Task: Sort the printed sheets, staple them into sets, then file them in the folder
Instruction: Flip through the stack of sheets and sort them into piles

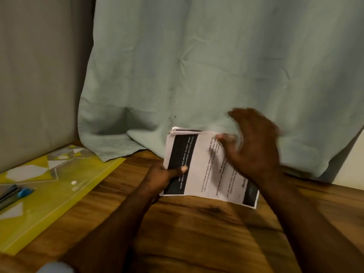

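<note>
**A:** Big pale curtain (pixel 197 66) hangs right behind both grips, with the wooden table (pixel 197 233) under them.

**B:** And the folder (pixel 59 186)?

**A:** Yellow, flat on the table, well out to the left of the left grip (pixel 165 176). The sheets (pixel 199 164) are a thick stack between the two grips, far edge up against the curtain.

**B:** How's the hold?

**A:** The left grip is clamped on the stack's left edge, thumb (pixel 182 170) pressed on the black band on top. The right grip (pixel 254 146) is over the stack's right side with its fingertips at the top sheet's far edge. It's blurred, so I can't tell if it's pinching or just brushing.

**B:** So we're sorting?

**A:** Looks like it. I'd say keep that thumb firm so the stack doesn't fan, peel one sheet only from the far corner, and read its heading before laying it down.

**B:** Stapler?

**A:** There's a blue-tipped tool (pixel 23 192) on the folder, far left of the left grip. It's too unclear to name.
</note>
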